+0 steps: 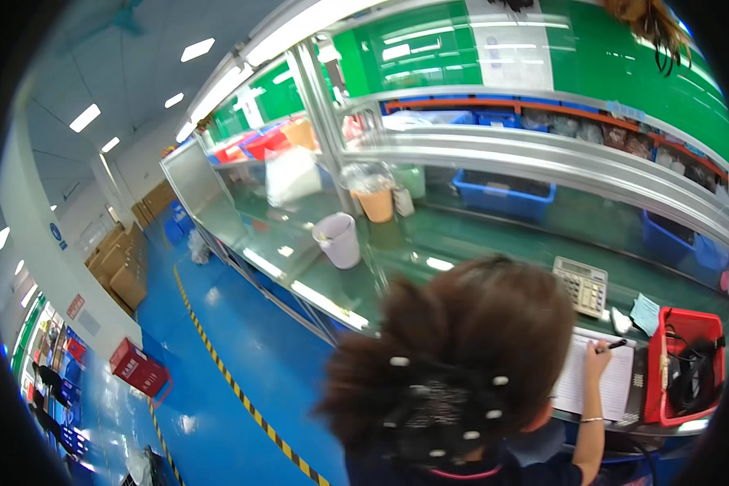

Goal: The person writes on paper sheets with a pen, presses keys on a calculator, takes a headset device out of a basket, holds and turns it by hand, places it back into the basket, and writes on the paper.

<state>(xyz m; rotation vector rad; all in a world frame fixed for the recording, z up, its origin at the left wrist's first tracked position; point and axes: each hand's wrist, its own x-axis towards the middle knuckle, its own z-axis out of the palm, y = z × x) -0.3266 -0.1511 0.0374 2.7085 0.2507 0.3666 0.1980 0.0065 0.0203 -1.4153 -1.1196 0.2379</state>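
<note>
Neither my left hand nor my right hand shows in the head view. Just in front of me, a co-worker's head with a dark hair clip covers part of a green-topped workbench. The co-worker's hand holds a black pen over a lined white sheet. Beyond the sheet lies a calculator. To the right of the paper, a red plastic basket holds black cables. The co-worker's other hand is hidden.
A pale lilac bin, an orange bin and a blue tray stand on the bench under metal shelving. At left, a blue floor carries striped tape. Further off are a column, a red box and cartons.
</note>
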